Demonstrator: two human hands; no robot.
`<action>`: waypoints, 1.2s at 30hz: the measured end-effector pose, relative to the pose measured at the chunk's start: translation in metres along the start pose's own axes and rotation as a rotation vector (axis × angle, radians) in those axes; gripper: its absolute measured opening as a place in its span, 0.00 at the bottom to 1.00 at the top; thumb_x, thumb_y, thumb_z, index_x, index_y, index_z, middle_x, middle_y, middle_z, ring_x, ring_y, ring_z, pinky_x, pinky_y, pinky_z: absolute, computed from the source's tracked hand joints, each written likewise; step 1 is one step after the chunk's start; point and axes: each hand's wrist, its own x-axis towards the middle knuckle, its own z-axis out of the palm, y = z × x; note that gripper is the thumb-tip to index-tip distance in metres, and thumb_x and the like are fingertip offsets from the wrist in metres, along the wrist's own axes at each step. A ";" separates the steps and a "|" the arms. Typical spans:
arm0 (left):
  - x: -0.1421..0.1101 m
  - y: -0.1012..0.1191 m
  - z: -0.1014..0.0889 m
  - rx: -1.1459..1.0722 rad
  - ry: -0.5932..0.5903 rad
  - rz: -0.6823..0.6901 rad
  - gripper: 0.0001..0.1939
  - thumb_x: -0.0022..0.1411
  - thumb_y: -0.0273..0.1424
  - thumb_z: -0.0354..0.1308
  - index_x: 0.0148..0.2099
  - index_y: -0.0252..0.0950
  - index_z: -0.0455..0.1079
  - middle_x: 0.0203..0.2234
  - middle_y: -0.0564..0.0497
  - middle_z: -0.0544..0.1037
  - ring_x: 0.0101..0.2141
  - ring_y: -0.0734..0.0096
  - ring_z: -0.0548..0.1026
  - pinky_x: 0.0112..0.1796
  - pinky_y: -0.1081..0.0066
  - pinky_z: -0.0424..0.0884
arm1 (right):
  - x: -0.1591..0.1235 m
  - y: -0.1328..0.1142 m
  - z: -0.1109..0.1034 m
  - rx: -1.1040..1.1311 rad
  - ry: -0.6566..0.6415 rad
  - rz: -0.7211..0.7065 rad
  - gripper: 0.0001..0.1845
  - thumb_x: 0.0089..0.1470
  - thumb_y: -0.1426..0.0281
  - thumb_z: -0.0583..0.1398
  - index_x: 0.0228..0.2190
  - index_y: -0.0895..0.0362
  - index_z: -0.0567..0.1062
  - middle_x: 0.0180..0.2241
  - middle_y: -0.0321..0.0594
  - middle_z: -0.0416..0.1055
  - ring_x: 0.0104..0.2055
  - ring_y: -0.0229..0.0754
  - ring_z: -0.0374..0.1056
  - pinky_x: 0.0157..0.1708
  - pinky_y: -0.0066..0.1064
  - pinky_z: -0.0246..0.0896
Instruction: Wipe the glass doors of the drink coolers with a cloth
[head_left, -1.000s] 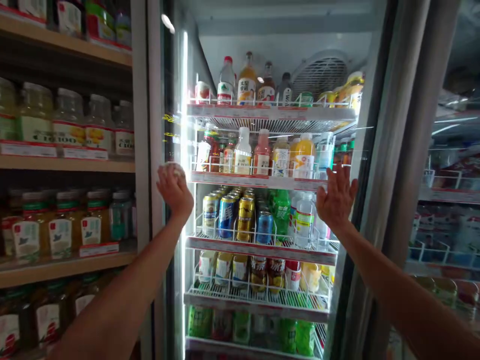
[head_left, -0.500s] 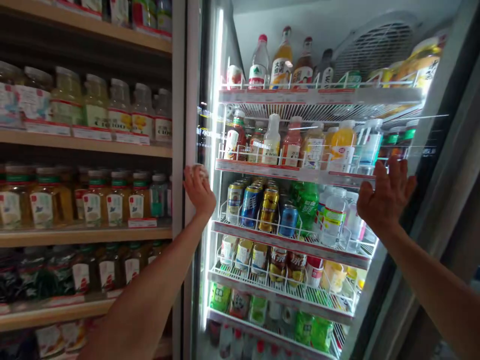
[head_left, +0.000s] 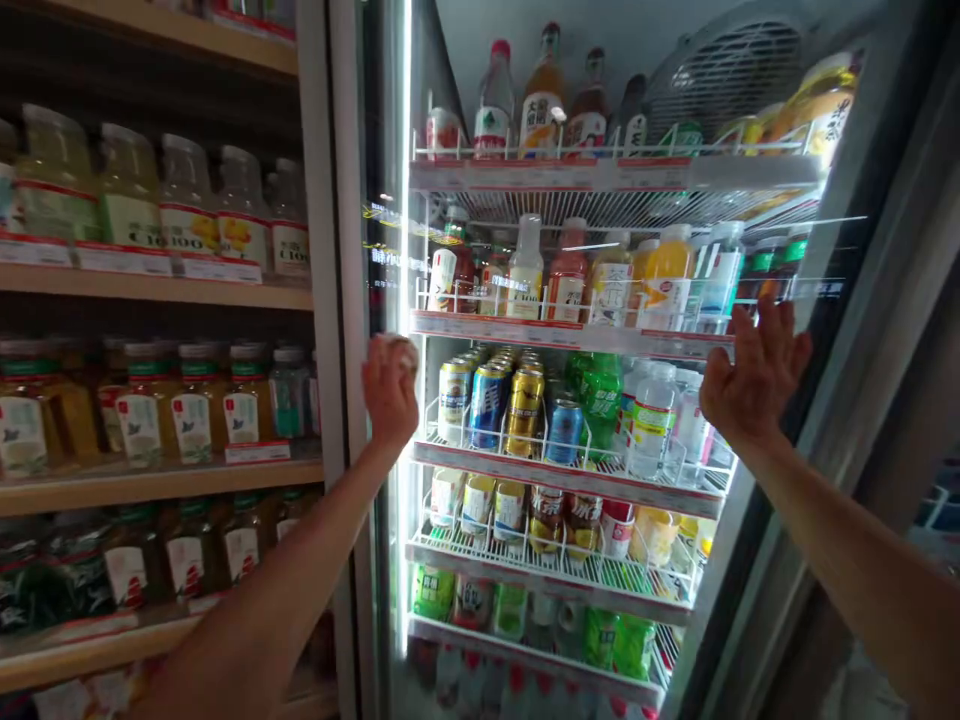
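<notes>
The largest thing seen is a lit drinks cooler [head_left: 622, 30], flanked at the left by wooden shelves [head_left: 150, 287]. Bottles [head_left: 666, 280] and cans [head_left: 523, 412] are held on its wire shelves, on the far side of a glass door [head_left: 382, 120]. At the right, the right hand [head_left: 757, 378] is raised with its fingers spread; nothing is grasped, and whether the glass is touched by it cannot be told for sure. At the left, a whitish cloth [head_left: 403, 352] is grasped in the left hand [head_left: 391, 400], near the door's left edge, and is partly hidden by the fingers. The step in hand is judged to be cloth work on the glass. For the next move, the cloth should be held flat under even pressure, with the hold not loosened, and the door's edge should be minded
</notes>
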 end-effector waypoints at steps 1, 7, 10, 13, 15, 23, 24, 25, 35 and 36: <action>0.001 0.000 0.000 0.010 0.060 -0.069 0.22 0.67 0.30 0.35 0.61 0.29 0.52 0.63 0.39 0.49 0.63 0.54 0.45 0.57 0.46 0.53 | 0.000 -0.001 0.000 -0.003 -0.006 0.003 0.28 0.57 0.64 0.48 0.58 0.58 0.58 0.62 0.51 0.50 0.64 0.55 0.43 0.59 0.53 0.37; -0.045 0.123 0.033 -0.116 -0.252 0.582 0.21 0.64 0.30 0.44 0.58 0.47 0.58 0.59 0.55 0.62 0.62 0.75 0.50 0.60 0.66 0.53 | 0.000 0.000 -0.002 -0.009 -0.017 0.012 0.28 0.56 0.65 0.48 0.58 0.56 0.58 0.62 0.49 0.50 0.64 0.54 0.44 0.59 0.52 0.38; -0.053 0.122 0.031 -0.161 -0.339 0.796 0.20 0.63 0.29 0.47 0.57 0.48 0.60 0.58 0.56 0.63 0.61 0.74 0.54 0.60 0.66 0.52 | -0.001 0.002 -0.003 -0.018 -0.028 0.004 0.28 0.56 0.65 0.48 0.58 0.55 0.58 0.62 0.48 0.50 0.65 0.53 0.43 0.59 0.51 0.38; -0.029 0.054 0.014 -0.117 -0.129 0.353 0.17 0.63 0.32 0.47 0.53 0.50 0.64 0.55 0.57 0.68 0.58 0.73 0.61 0.58 0.65 0.58 | 0.000 0.001 -0.003 -0.032 -0.022 0.008 0.27 0.57 0.65 0.47 0.57 0.56 0.59 0.62 0.48 0.51 0.65 0.51 0.44 0.60 0.49 0.38; -0.006 0.016 0.007 -0.083 0.032 0.125 0.20 0.65 0.31 0.42 0.58 0.41 0.58 0.60 0.46 0.60 0.61 0.62 0.55 0.57 0.53 0.56 | 0.000 -0.001 -0.003 -0.041 -0.026 0.018 0.27 0.57 0.65 0.46 0.57 0.58 0.59 0.61 0.49 0.51 0.65 0.50 0.44 0.61 0.48 0.37; -0.002 0.115 0.039 -0.117 -0.060 0.398 0.20 0.64 0.28 0.45 0.58 0.42 0.59 0.60 0.49 0.60 0.63 0.67 0.49 0.59 0.60 0.54 | 0.002 -0.002 -0.005 -0.027 -0.058 0.075 0.28 0.53 0.67 0.48 0.55 0.59 0.62 0.61 0.49 0.53 0.65 0.46 0.43 0.61 0.47 0.37; 0.000 0.119 0.040 -0.131 -0.120 0.534 0.20 0.63 0.27 0.46 0.57 0.42 0.60 0.59 0.50 0.61 0.63 0.67 0.50 0.59 0.60 0.54 | 0.002 -0.001 -0.004 -0.027 -0.065 0.077 0.28 0.52 0.66 0.49 0.55 0.59 0.63 0.60 0.49 0.54 0.65 0.46 0.44 0.61 0.46 0.37; 0.006 0.114 0.039 -0.137 -0.157 0.618 0.20 0.63 0.27 0.46 0.57 0.42 0.61 0.59 0.50 0.62 0.62 0.67 0.50 0.59 0.61 0.54 | 0.002 -0.001 -0.004 -0.029 -0.064 0.075 0.28 0.53 0.65 0.48 0.54 0.60 0.63 0.60 0.50 0.54 0.65 0.46 0.44 0.60 0.46 0.38; 0.077 0.058 0.037 -0.078 0.200 0.009 0.21 0.67 0.29 0.37 0.61 0.29 0.51 0.62 0.35 0.51 0.63 0.60 0.45 0.58 0.51 0.52 | 0.001 -0.001 -0.001 -0.057 0.004 0.021 0.27 0.56 0.65 0.47 0.55 0.60 0.63 0.60 0.49 0.54 0.64 0.48 0.46 0.60 0.48 0.41; 0.070 0.077 0.040 -0.087 0.145 0.101 0.21 0.67 0.30 0.41 0.60 0.34 0.54 0.61 0.40 0.55 0.63 0.63 0.47 0.59 0.55 0.54 | 0.001 -0.001 -0.001 -0.047 0.012 0.013 0.26 0.56 0.65 0.47 0.55 0.60 0.63 0.60 0.49 0.54 0.64 0.49 0.46 0.60 0.49 0.41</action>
